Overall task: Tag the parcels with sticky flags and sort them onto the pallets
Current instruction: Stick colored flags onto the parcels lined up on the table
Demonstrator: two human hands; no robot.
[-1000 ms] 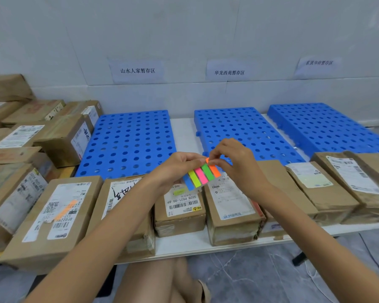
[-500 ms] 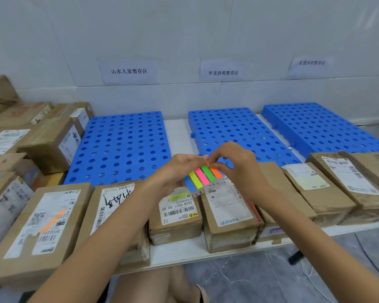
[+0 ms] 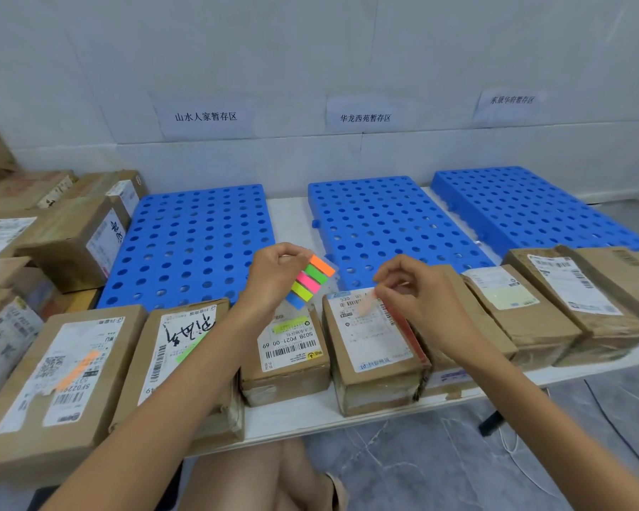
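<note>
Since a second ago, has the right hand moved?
Yes: the right hand moved rightward off the flag pad, now pinching an orange flag over the white-labelled parcel.

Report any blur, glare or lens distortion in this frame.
Head view: the orange flag pinched by the right hand is motion-smeared; the flag pad in the left hand is sharper; wide-angle bowing curves the table edge; lighting is flat, shadows soft.
</note>
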